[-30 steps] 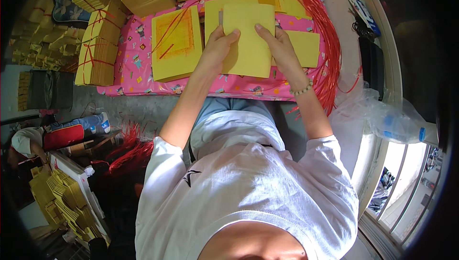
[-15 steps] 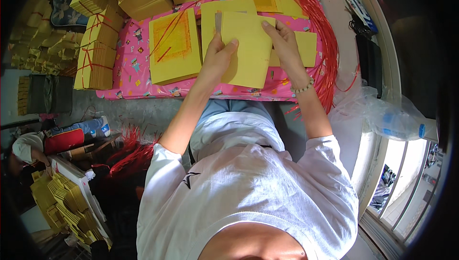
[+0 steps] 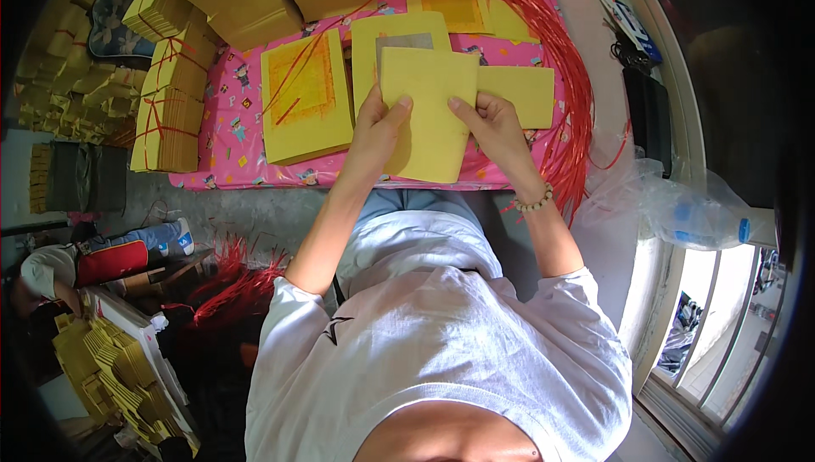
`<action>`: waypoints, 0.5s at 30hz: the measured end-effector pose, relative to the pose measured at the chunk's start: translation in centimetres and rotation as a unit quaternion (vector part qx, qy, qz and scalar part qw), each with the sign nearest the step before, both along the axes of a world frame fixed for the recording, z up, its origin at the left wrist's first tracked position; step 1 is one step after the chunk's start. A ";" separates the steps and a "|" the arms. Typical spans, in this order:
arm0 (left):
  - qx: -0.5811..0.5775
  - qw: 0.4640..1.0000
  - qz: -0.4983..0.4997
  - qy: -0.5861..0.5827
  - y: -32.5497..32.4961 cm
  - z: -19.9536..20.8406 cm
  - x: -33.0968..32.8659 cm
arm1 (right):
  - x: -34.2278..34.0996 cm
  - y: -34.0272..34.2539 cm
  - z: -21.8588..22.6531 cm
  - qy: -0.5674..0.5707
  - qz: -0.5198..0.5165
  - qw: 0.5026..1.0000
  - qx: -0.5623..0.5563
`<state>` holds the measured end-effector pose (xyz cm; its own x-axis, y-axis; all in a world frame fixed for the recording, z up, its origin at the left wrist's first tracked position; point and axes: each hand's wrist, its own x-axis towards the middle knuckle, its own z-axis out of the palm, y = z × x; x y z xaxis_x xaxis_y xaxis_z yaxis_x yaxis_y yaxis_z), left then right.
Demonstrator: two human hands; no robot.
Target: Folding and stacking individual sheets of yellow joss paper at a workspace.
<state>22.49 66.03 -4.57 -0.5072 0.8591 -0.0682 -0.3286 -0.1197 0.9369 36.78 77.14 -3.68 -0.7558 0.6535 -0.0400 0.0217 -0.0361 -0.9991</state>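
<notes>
Between my two hands I hold a stack of yellow paper sheets (image 3: 431, 135), raised over the front of a pink patterned table cover (image 3: 242, 156). My left hand (image 3: 380, 126) grips its left edge with the thumb on top. At the right edge my right hand (image 3: 497, 129) is closed with its thumb pressed on the face; the fingers behind are partly hidden. Just beyond lies yellow paper (image 3: 363, 42) with a grey rectangle (image 3: 403, 41) on it, partly covered by the held stack. A yellow pile (image 3: 301, 92) with an orange-gold square is to the left.
Tied yellow bundles (image 3: 170, 122) line the left side, larger stacks (image 3: 238, 3) the back. Red plastic strands (image 3: 560, 80) hang along the right edge, beside flat yellow paper (image 3: 526, 97). A clear plastic bag (image 3: 696, 207) is far right. Another person (image 3: 51, 271) works lower left.
The held stack has come nearer to me and slightly left. My right hand has moved from its upper right corner down to the right edge.
</notes>
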 end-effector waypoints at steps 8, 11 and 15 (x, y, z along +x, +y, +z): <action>-0.007 1.000 0.014 0.011 -0.6 0.2 0.0 | 1.5 -1.4 -1.3 -0.038 0.054 0.995 -0.079; -0.001 1.000 0.018 0.005 -0.8 0.3 0.0 | 1.9 -1.5 -1.7 -0.084 0.074 0.990 -0.088; 0.007 0.999 0.032 0.004 -1.1 0.4 0.3 | 2.7 -2.9 -2.5 -0.078 0.082 0.990 -0.077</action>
